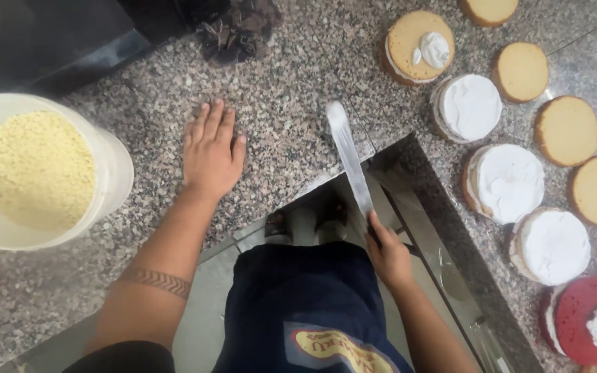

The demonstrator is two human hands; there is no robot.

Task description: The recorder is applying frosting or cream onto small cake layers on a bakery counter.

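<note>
My left hand [211,150] lies flat, palm down and fingers together, on the speckled granite counter [278,103]. My right hand [388,255] grips the handle of a long metal spatula [348,155]. Its blade points away from me, with white cream at the tip. To the right lie several round cakes: white-frosted ones [471,107] [507,181] [554,245], plain yellow sponge rounds [521,70] [568,130], one sponge with a dab of cream [419,45], and a red cake [585,321] with cream on top.
A large white bucket [108,173] of pale yellow crumbs stands at the left. A dark bag of chocolate pieces [233,31] sits at the back. The counter forms an inner corner around me, with the floor and my sandalled feet [305,224] below.
</note>
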